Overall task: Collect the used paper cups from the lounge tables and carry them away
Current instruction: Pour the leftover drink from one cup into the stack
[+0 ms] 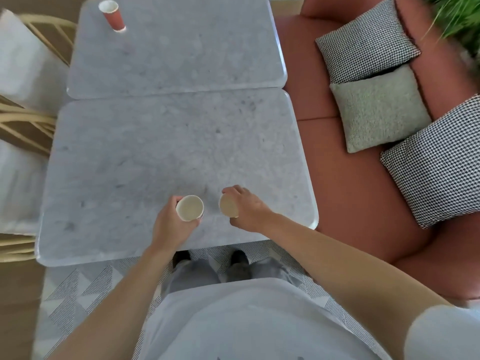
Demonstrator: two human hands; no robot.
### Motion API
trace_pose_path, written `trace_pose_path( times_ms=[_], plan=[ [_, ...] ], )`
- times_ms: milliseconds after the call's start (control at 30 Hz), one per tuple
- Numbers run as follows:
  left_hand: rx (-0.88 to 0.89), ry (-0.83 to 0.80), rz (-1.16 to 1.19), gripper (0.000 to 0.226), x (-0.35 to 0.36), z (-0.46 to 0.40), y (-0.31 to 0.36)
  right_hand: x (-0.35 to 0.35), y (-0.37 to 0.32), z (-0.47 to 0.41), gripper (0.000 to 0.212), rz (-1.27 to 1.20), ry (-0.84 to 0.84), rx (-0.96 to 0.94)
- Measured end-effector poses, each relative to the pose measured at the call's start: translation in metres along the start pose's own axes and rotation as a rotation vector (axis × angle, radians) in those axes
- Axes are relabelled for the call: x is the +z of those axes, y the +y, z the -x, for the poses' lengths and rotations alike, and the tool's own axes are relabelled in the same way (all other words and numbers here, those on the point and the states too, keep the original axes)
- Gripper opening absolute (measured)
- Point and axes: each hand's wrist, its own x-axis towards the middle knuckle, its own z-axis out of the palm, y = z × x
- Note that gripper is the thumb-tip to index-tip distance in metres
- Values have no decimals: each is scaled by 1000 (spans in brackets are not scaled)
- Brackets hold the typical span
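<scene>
My left hand grips a paper cup upright, its white inside facing me, over the near marble table. My right hand holds a second paper cup, tilted so its opening faces left toward the first one. The two cups are a short gap apart. A third cup, red outside and white inside, stands alone at the far left corner of the far marble table.
A terracotta sofa runs along the right side with two houndstooth cushions and a grey cushion. Wooden-framed chairs sit to the left. A patterned rug lies under my feet. A plant is top right.
</scene>
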Motion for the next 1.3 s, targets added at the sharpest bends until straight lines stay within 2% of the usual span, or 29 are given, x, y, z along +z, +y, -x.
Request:
trace_pose_path(
  times_ms=[200, 400, 633, 800, 1067, 1300],
  plan=[
    [-30, 35, 1, 62, -25, 22, -10, 29, -18, -5, 81, 58, -81, -56],
    [-23, 58, 9, 66, -42, 32, -12, 35, -22, -7, 82, 51, -66, -62],
    [66, 58, 61, 69, -52, 38, 14, 41, -15, 0, 119, 14, -2, -80],
    [130, 19, 129, 71, -55, 38, 39, 50, -3, 11, 125, -143, 82, -6],
    [177, -76, 97, 68, -37, 37, 63, 62, 9, 20, 111, -309, 114, 102],
    [171, -111, 67, 65, -23, 30, 70, 64, 6, 13, 75, -383, 179, 85]
  ],
)
